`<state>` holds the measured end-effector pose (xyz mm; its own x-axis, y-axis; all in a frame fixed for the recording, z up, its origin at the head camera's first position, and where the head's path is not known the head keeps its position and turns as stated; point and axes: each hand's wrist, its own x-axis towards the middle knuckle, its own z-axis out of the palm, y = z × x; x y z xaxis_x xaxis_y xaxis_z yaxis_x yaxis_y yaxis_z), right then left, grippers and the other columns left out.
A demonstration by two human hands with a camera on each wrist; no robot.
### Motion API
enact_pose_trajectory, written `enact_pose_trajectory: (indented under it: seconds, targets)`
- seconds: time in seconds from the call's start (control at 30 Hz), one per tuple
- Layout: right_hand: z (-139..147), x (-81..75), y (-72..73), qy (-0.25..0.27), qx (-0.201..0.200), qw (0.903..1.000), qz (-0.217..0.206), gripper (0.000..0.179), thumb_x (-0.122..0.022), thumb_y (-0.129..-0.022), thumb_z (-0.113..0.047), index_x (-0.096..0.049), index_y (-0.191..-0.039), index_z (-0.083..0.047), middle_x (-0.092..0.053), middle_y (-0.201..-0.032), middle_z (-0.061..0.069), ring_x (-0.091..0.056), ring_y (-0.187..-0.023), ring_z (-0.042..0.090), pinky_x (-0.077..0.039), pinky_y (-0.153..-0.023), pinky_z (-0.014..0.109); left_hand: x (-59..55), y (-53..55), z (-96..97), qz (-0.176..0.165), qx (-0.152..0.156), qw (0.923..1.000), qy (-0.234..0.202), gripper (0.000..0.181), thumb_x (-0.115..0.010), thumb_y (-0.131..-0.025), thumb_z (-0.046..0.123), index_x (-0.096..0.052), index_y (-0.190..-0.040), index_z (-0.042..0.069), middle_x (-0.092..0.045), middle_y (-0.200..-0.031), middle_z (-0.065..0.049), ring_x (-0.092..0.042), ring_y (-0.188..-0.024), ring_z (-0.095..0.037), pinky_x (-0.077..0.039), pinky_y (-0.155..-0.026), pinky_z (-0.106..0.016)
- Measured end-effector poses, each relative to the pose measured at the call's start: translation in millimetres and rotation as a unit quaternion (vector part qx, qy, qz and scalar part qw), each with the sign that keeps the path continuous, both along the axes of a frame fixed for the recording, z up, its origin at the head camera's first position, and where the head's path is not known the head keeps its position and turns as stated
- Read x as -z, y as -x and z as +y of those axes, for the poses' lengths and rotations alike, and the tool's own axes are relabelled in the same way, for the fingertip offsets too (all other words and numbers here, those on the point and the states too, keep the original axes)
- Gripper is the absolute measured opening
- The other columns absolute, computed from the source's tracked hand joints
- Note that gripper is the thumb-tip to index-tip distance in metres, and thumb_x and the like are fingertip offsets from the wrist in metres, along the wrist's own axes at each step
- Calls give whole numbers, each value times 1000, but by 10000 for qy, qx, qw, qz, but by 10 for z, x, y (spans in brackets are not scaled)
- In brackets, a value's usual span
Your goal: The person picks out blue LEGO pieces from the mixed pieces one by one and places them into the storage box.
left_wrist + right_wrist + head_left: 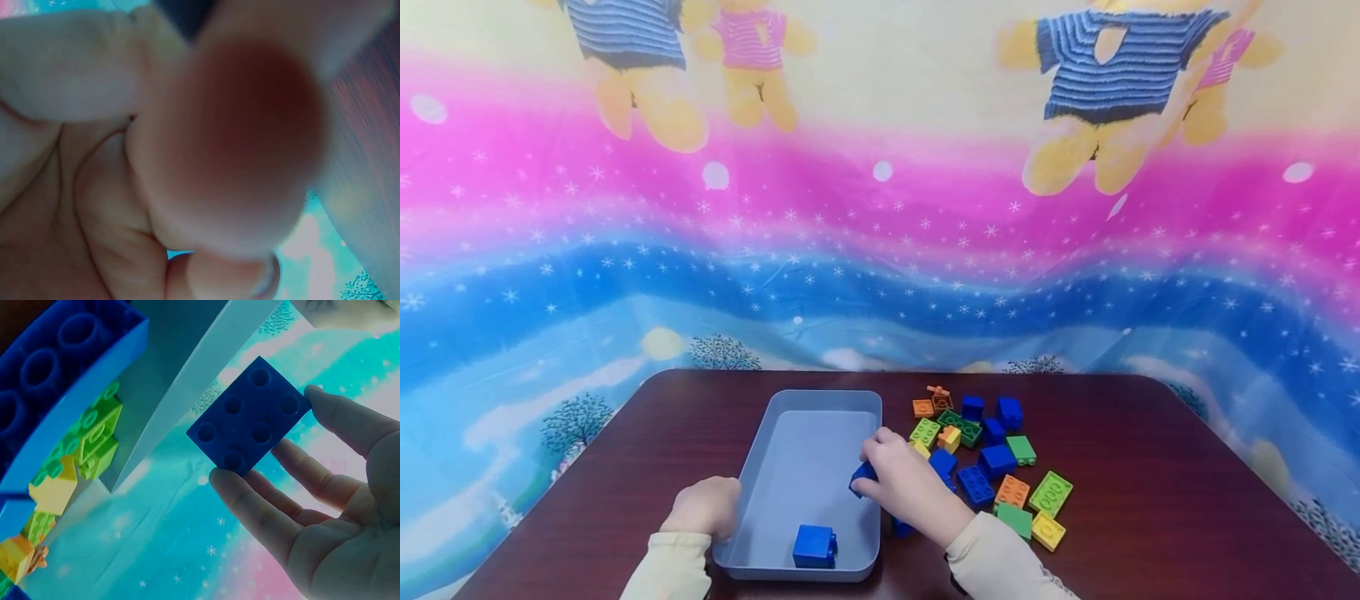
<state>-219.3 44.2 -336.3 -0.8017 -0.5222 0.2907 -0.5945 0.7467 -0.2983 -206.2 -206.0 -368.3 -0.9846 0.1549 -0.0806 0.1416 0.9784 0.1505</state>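
My right hand [902, 479] pinches a blue toy brick [862, 477] over the right side of a grey tray [805, 467]. In the right wrist view, thumb and fingertips grip the edges of that blue brick [247, 419], its studded face showing. Another blue brick [814, 546] lies on its side in the tray's near end. Against the tray's left wall, my left hand [703, 506] rests with curled fingers. Its wrist view shows the curled fingers [112, 187] up close and blurred, with nothing visible in their grasp.
Loose bricks in blue, green, orange and yellow spread over the dark table [1112, 433] right of the tray, among them a lime brick [1051, 494] and a yellow brick [1048, 531]. Some lie hidden under my right forearm. A printed curtain [880, 250] hangs behind the table.
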Motion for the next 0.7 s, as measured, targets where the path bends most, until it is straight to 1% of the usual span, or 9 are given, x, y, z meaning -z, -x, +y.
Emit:
enact_pose_trajectory:
  seconds: [0.13, 0.3, 0.53, 0.7]
  targets:
    - [-82, 17, 10, 9, -66, 10000, -11, 22, -69, -78, -24, -62, -87, -5, -50, -80, 2, -48, -68, 8, -44, -58, 18, 3, 0, 1, -27, -8, 10000, 22, 21, -55, -59, -12, -43, -57, 5, -33, -53, -3, -29, -49, -16, -28, -44, -32]
    - [-176, 33, 15, 0, -130, 9999, 98, 22, -68, -79, -25, -62, -87, -5, -48, -79, 0, -46, -69, 8, -42, -57, 16, -20, -11, 8, -4, -17, 10000, 45, 22, -56, -58, -12, -43, -56, 6, -33, -53, -2, -29, -49, -15, -28, -44, -32]
    - [-275, 131, 22, -11, -182, 9993, 323, 21, -70, -76, -24, -60, -83, -7, -45, -77, -1, -44, -68, 7, -41, -58, 15, -59, -25, 31, 30, -31, 9999, 109, 22, -57, -57, -11, -43, -57, 6, -38, -54, -3, -31, -50, -16, -30, -44, -32]
    - [-334, 188, 24, -65, -138, 9995, 274, 22, -71, -76, -27, -60, -83, -9, -44, -76, -2, -42, -69, 7, -41, -59, 16, -61, -21, 42, 3, -51, 9999, 154, 22, -57, -59, -11, -44, -58, 6, -41, -55, -4, -34, -50, -16, -32, -45, -33]
